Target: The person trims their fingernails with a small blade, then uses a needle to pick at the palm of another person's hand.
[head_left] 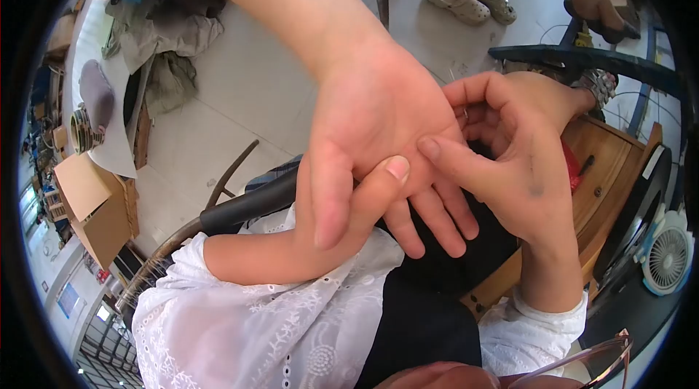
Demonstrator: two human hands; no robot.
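Another person's bare forearm reaches in from the top, and their hand (382, 109) lies palm up with fingers pointing down toward me. My left hand (375, 196) holds it from the left: the thumb presses on the palm, while my other fingers are hidden beneath. From the right, my right hand (520, 171) grips the edge of the same hand, with its thumb on the palm and its fingers curled. A dark smudge marks the back of my right hand. Both my sleeves are white embroidered cloth.
Beige clogs (459, 5) stand on the tiled floor at the top. A wooden drawer cabinet (601, 171) and a small fan (666, 254) are at right. An open cardboard box (95, 200) and a dark chair armrest (251, 207) are at left. A limb with a silver band (601, 88) shows behind.
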